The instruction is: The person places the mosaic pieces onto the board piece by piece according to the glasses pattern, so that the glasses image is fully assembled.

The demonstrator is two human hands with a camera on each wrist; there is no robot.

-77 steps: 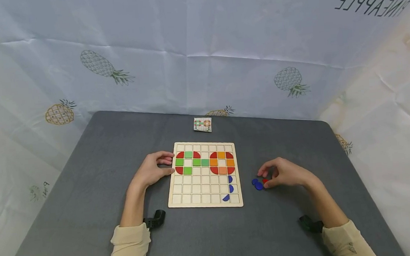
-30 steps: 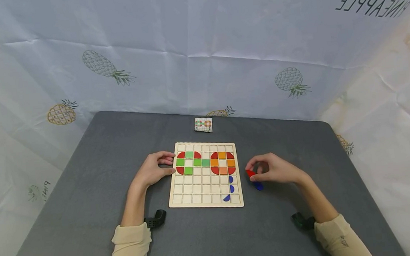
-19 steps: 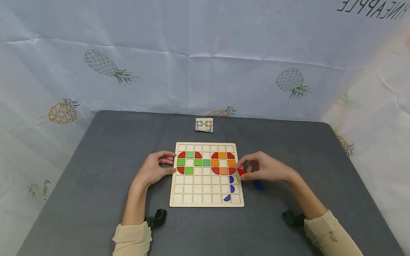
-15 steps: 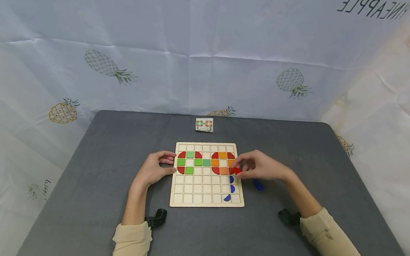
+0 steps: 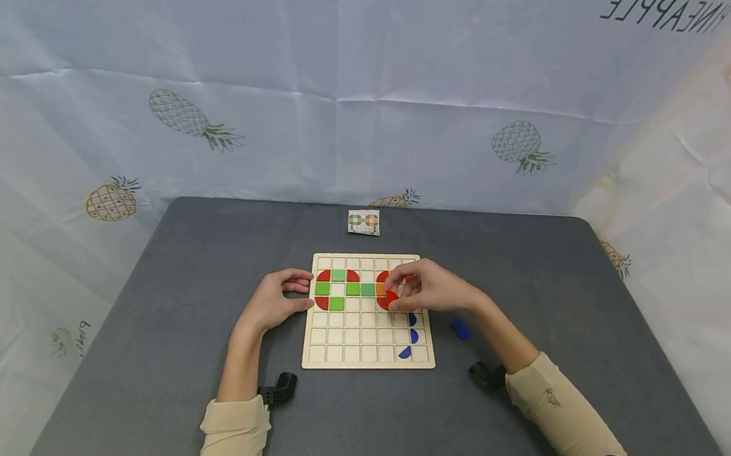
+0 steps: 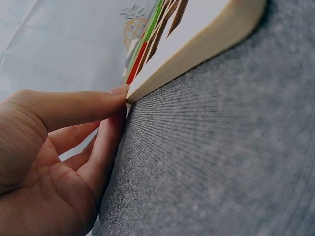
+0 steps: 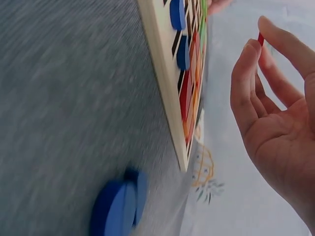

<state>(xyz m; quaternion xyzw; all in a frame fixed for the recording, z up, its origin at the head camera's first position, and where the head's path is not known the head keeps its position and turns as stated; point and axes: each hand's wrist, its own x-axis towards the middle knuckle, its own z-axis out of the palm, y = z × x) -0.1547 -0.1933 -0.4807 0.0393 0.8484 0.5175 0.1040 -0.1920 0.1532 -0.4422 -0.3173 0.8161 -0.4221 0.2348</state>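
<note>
A pale wooden grid board [image 5: 335, 336] lies on the dark table, with red quarter-rounds, green squares [image 5: 337, 304] and orange squares set in its upper rows. Blue half-rounds [image 5: 414, 336] sit near its right side, the lowest one tilted. My left hand [image 5: 275, 302] touches the board's left edge with thumb and fingertips spread apart. Over the right part of the board, my right hand [image 5: 431, 287] pinches a red quarter-round piece [image 5: 392, 297] between thumb and fingertips. In the right wrist view that red piece [image 7: 261, 38] shows edge-on, raised off the board. The right hand hides several orange and red pieces.
Overlapping blue pieces [image 5: 460, 328] lie on the table right of the board, below the right forearm. A small pattern card [image 5: 364, 222] rests behind the board near the table's back edge. A pineapple-print cloth [image 5: 429, 58] hangs behind the table.
My right hand took up the red piece from beside the blue ones and carried it leftward over the board. My left hand has stayed at the board's edge.
</note>
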